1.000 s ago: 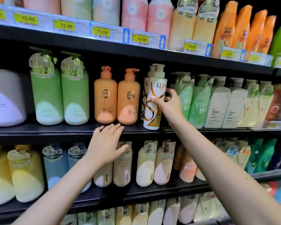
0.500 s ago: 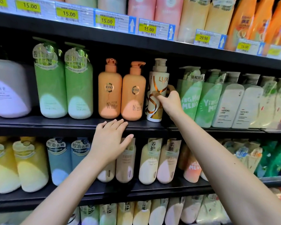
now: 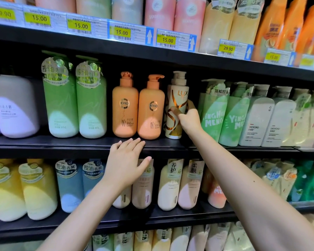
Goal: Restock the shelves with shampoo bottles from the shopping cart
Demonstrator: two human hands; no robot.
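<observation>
A white and gold LUX shampoo bottle (image 3: 176, 98) stands upright on the middle shelf (image 3: 80, 144), between two orange KYIO pump bottles (image 3: 125, 109) and green bottles (image 3: 213, 113). My right hand (image 3: 188, 118) grips the LUX bottle at mid-height, thumb across its front and fingers behind it. My left hand (image 3: 128, 160) is spread flat, fingers straight, with its fingertips on the front edge of the middle shelf just below the KYIO bottles. It holds nothing. The shopping cart is out of view.
Black shelves are packed with bottles: green ones (image 3: 74, 98) and a lilac one (image 3: 14, 105) at left, white WOYORO bottles (image 3: 257, 116) at right, yellow, blue and cream bottles (image 3: 169, 185) below. Yellow price tags (image 3: 81, 26) line the upper shelf edge.
My right hand has pushed the LUX bottle back onto the shelf, in front of the second one seen earlier. My left hand stays at the shelf edge.
</observation>
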